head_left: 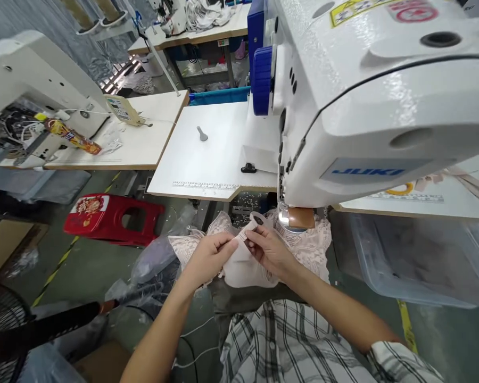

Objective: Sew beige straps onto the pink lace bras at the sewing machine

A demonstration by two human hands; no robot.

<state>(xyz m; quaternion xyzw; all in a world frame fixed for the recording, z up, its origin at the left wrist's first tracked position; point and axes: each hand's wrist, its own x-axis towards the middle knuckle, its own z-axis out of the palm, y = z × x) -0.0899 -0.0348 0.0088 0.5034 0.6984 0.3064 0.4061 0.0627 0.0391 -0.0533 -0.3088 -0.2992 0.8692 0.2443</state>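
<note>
A pale pink lace bra [251, 271] lies bunched across my lap, below the sewing machine head [343, 117]. Its narrow fabric band [246, 231] is raised between my two hands. My left hand [212, 258] pinches the band's left end between thumb and fingers. On the other side, my right hand [272, 250] grips the band close to its upper end, fingers curled. More lace [309, 247] spreads to the right, under the machine's needle area [289, 218]. The cloth beneath my fingers is partly hidden.
A white table [207, 159] with a printed ruler edge extends left of the machine. A red plastic stool [112, 218] stands on the floor at left. Clear plastic bins [415, 266] sit at right. Another sewing machine [35, 90] and a drink bottle [69, 134] are further left.
</note>
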